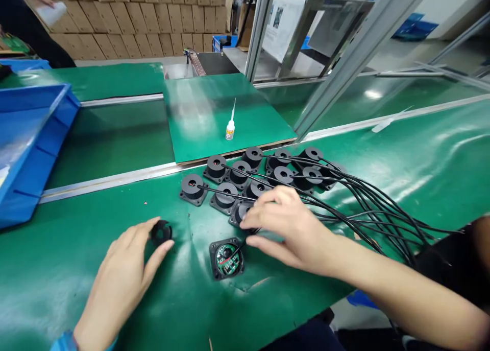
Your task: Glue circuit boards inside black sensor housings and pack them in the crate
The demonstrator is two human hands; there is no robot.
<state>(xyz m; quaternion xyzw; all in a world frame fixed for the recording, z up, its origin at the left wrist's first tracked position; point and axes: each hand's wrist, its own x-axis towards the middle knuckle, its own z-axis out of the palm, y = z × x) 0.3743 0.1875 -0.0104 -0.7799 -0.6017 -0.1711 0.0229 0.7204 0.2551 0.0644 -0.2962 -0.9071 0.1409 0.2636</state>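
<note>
My left hand [124, 269] grips a round black plastic cap [162, 232] between thumb and fingers, just above the green table. To its right lies a square black housing [213, 261], its round opening showing a green circuit board [225, 266]. From this board a black cable [241, 246] runs up toward my right hand [291, 228]. The thumb and fingers of that hand are curved and apart, with the cable passing between them; no firm hold shows. Behind it, several similar black housings [192, 188] with round tops stand grouped, one partly hidden by my fingers.
Black cables [367, 203] trail right in a bundle. A small white bottle [229, 131] with a thin nozzle stands on a raised green board [202, 106]. A blue bin [42, 151] is at left; a metal post [344, 49] rises at right. Another person [30, 24] stands far left.
</note>
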